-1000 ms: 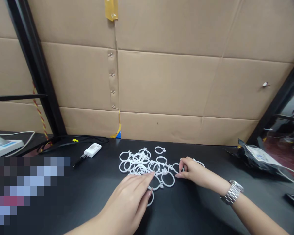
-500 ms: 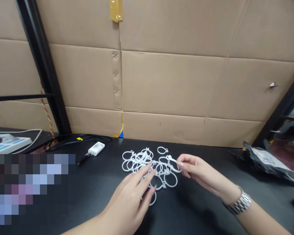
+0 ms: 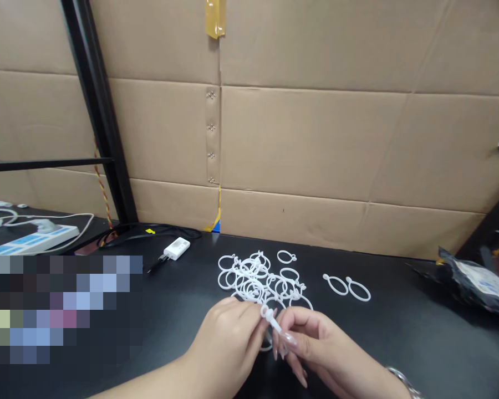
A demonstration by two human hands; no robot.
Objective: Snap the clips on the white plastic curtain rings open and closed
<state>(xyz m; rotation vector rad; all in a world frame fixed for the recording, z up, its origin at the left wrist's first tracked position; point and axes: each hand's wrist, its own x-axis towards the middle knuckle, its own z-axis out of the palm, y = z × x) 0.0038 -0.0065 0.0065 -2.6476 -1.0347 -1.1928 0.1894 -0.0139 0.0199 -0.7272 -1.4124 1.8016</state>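
A white plastic curtain ring (image 3: 275, 323) with a small eyelet is pinched between the thumb and fingers of my right hand (image 3: 316, 343). The ring is tilted, seen nearly edge-on. My left hand (image 3: 235, 338) comes in close from the left, its fingers bent and pressed together beside the eyelet. Its fingertips are partly hidden, so what they grip does not show. Just beyond both hands lies a loose heap of similar white rings (image 3: 249, 275), partly covered by my left hand. Two more rings (image 3: 360, 290) lie apart to the right of the heap.
A white adapter (image 3: 177, 249) with a black plug lies left of the heap. Black cables (image 3: 166, 226) run along the back, and a white power strip (image 3: 45, 239) sits at far left. At right lies a black plastic package (image 3: 474, 282). A cardboard wall (image 3: 316, 138) closes the back.
Two rings now lie apart at the right of the heap. My right hand has moved left and nearer with a ring. My left hand has drawn its spread fingers together beside it.
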